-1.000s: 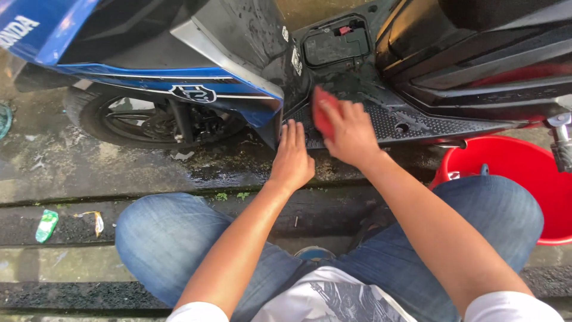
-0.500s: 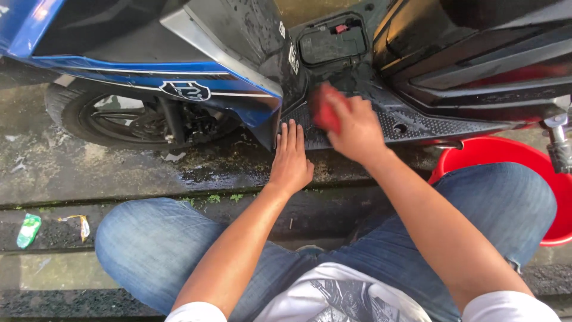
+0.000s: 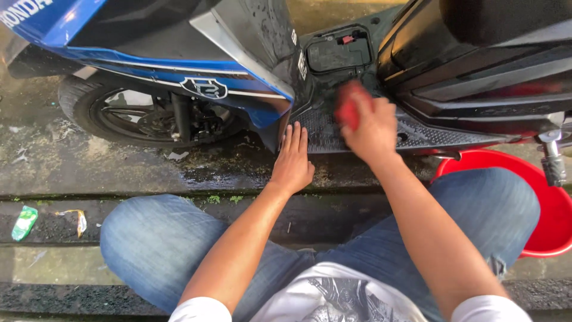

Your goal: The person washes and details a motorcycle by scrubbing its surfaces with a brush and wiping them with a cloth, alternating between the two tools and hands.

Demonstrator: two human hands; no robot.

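Note:
A blue and black scooter point(image 3: 179, 71) stands across the top of the view, wet with water drops. My right hand point(image 3: 369, 128) grips a red sponge point(image 3: 347, 107) and presses it on the black ribbed footboard point(image 3: 417, 134). My left hand point(image 3: 292, 161) lies flat with fingers together on the footboard's near edge, beside the blue front panel. I squat in blue jeans, knees spread, facing the scooter.
A red plastic basin point(image 3: 542, 203) sits by my right knee under the scooter's side. The front wheel point(image 3: 149, 116) is at the left. Wet concrete with a step edge runs below; a green wrapper point(image 3: 24, 222) and scraps of litter lie at the left.
My right hand has slid the red sponge a little up and to the right across the footboard. The view has shifted slightly; my left hand stays planted.

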